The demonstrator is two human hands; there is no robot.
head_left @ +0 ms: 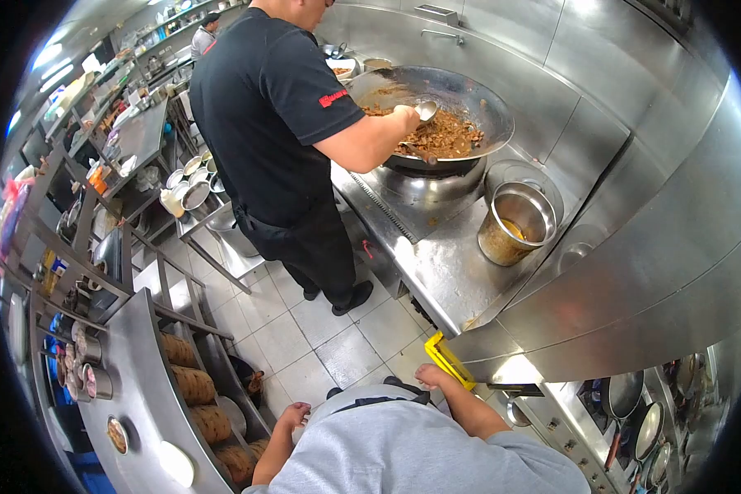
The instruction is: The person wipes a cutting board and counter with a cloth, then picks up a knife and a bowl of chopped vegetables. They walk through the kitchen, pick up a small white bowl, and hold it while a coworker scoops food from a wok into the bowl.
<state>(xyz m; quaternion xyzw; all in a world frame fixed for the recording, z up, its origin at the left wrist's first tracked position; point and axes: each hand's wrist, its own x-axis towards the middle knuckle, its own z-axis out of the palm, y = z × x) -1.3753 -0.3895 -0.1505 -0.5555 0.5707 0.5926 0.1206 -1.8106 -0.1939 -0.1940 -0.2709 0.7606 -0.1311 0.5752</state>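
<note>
My left hand (pixel 295 413) hangs low on the left of my body, its fingers loosely apart with nothing visible in them. Nearest to it is the steel counter with rolled, light-brown bundles on the shelf below. On the other side, my right hand (pixel 428 376) is loosely closed beside a yellow frame-like object (pixel 449 362); I see nothing in it, and no clear contact. Ahead, a co-worker in black (pixel 263 115) holds a ladle (pixel 426 111) over a large wok (pixel 494 123) of brown chopped food (pixel 453 136).
A steel pot (pixel 502 239) with some yellowish liquid stands on the stove top (pixel 461 280). Pans (pixel 624 393) are at the lower right. The left counter (pixel 140 362) carries small metal containers (pixel 99 383) and a white dish (pixel 176 463). Tiled floor (pixel 346 346) runs between.
</note>
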